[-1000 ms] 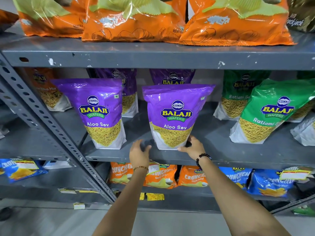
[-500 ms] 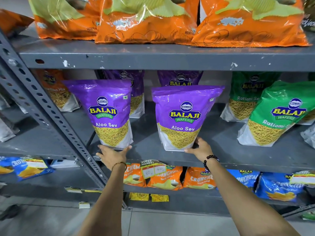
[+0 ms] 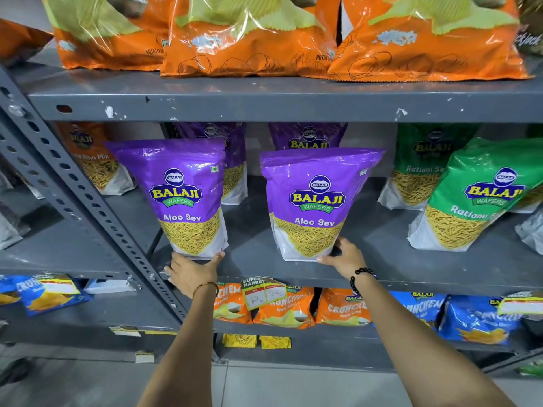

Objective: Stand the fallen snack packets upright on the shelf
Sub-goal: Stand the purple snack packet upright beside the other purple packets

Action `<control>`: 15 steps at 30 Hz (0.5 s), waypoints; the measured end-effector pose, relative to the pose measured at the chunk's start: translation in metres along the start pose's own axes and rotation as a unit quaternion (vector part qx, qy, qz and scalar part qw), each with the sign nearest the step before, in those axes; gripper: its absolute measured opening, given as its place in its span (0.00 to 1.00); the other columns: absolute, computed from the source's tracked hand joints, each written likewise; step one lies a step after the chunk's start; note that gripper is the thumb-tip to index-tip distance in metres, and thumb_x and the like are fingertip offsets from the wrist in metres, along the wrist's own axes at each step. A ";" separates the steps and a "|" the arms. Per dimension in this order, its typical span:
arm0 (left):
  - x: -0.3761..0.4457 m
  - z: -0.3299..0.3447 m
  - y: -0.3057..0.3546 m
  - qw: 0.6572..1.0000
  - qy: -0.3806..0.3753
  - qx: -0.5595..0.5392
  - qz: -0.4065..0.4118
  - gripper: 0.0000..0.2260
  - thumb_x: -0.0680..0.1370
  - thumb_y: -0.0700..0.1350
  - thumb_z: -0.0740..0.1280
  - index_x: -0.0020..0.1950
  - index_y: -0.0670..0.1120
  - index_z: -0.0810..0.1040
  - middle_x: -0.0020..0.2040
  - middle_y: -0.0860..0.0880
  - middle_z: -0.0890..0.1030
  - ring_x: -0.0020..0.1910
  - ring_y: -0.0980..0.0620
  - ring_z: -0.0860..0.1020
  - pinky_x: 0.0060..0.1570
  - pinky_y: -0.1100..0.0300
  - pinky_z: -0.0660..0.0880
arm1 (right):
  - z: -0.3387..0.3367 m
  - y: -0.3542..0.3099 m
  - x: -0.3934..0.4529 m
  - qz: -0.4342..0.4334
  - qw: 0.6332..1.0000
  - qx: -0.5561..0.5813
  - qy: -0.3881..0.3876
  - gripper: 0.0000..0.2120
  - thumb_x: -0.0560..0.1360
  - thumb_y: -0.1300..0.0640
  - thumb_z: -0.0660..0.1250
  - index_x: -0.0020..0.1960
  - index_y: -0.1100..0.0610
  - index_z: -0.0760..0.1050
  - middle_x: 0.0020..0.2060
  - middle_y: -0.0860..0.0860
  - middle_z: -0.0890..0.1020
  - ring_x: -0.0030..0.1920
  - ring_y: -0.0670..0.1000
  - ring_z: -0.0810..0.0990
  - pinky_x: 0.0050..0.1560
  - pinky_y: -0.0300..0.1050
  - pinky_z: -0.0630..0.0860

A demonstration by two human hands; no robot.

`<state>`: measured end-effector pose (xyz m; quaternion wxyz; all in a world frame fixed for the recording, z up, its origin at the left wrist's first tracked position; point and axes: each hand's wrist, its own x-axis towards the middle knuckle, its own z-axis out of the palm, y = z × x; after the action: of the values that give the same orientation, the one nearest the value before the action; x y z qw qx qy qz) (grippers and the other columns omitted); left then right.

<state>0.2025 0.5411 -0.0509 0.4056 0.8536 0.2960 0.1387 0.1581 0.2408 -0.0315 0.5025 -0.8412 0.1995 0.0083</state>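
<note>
Two purple Aloo Sev packets stand upright at the front of the grey middle shelf (image 3: 252, 259). My left hand (image 3: 192, 270) lies flat against the bottom edge of the left purple packet (image 3: 179, 198), fingers spread. The fingers of my right hand (image 3: 345, 257) touch the lower right corner of the right purple packet (image 3: 318, 204). Two more purple packets stand behind them. A green Ratlami Sev packet (image 3: 476, 198) leans back at the right front, with another green one behind it.
Orange chip bags (image 3: 249, 36) line the top shelf. Orange and blue Crunchex packets (image 3: 343, 309) fill the shelf below, behind a price tag (image 3: 263, 293). A perforated grey upright (image 3: 88, 207) slants down at the left. An orange mix packet (image 3: 94, 160) stands far left.
My left hand moved from beside the right purple packet over to the base of the left purple packet. My right hand stayed at the right packet's lower corner. The view shifted slightly.
</note>
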 end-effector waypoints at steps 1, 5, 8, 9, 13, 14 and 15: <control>0.000 0.000 0.000 1.000 0.001 0.000 -0.001 0.49 0.59 0.57 0.78 0.70 0.36 0.59 0.71 0.34 0.66 0.73 0.35 0.58 0.73 0.42 0.55 | 0.000 0.000 0.000 0.000 1.000 -0.001 0.000 0.26 0.65 0.59 0.76 0.61 0.59 0.72 0.59 0.56 0.80 0.58 0.56 0.78 0.53 0.42 0.71; 0.000 0.001 0.000 1.000 -0.004 -0.001 -0.006 0.50 0.60 0.57 0.78 0.71 0.37 0.58 0.72 0.35 0.65 0.74 0.35 0.56 0.73 0.41 0.55 | 0.001 0.001 0.001 0.004 1.000 0.001 -0.004 0.27 0.65 0.58 0.76 0.61 0.59 0.72 0.59 0.56 0.80 0.58 0.56 0.78 0.53 0.42 0.71; 0.000 0.001 -0.002 1.000 -0.018 0.001 -0.011 0.53 0.60 0.56 0.78 0.74 0.37 0.53 0.74 0.36 0.61 0.75 0.37 0.53 0.74 0.41 0.54 | 0.001 0.002 0.000 0.010 1.000 0.009 -0.005 0.29 0.65 0.60 0.76 0.63 0.59 0.70 0.60 0.56 0.79 0.59 0.56 0.77 0.53 0.42 0.71; -0.001 0.000 -0.003 1.000 -0.024 0.001 -0.011 0.54 0.60 0.56 0.78 0.74 0.37 0.51 0.75 0.36 0.59 0.76 0.38 0.52 0.74 0.42 0.53 | 0.001 0.002 -0.001 0.009 1.000 0.013 -0.005 0.31 0.64 0.61 0.76 0.64 0.59 0.68 0.61 0.55 0.79 0.60 0.56 0.77 0.54 0.42 0.70; -0.010 -0.002 -0.007 1.000 -0.027 0.011 0.007 0.54 0.61 0.55 0.78 0.74 0.35 0.50 0.75 0.36 0.57 0.75 0.37 0.53 0.74 0.43 0.54 | 0.002 0.011 -0.013 -0.006 0.999 -0.035 0.017 0.44 0.65 0.61 0.76 0.74 0.58 0.55 0.69 0.56 0.71 0.69 0.58 0.69 0.65 0.50 0.68; -0.015 -0.002 -0.008 0.999 -0.025 0.019 0.014 0.55 0.61 0.55 0.78 0.74 0.34 0.50 0.75 0.35 0.58 0.75 0.37 0.54 0.74 0.43 0.54 | 0.002 0.015 -0.018 0.000 0.998 -0.050 0.031 0.47 0.66 0.59 0.75 0.75 0.57 0.50 0.72 0.56 0.67 0.72 0.58 0.65 0.68 0.52 0.66; -0.023 -0.002 -0.008 0.999 -0.023 0.025 0.023 0.54 0.60 0.55 0.78 0.73 0.34 0.51 0.75 0.34 0.58 0.75 0.36 0.55 0.74 0.43 0.55 | 0.001 0.019 -0.023 0.006 0.997 -0.061 0.043 0.48 0.67 0.57 0.75 0.76 0.57 0.47 0.74 0.57 0.63 0.73 0.58 0.62 0.69 0.53 0.65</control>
<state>0.1808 0.5321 -0.0558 0.3875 0.8730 0.2703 0.1210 0.1307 0.2412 -0.0429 0.4412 -0.8687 0.2248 -0.0130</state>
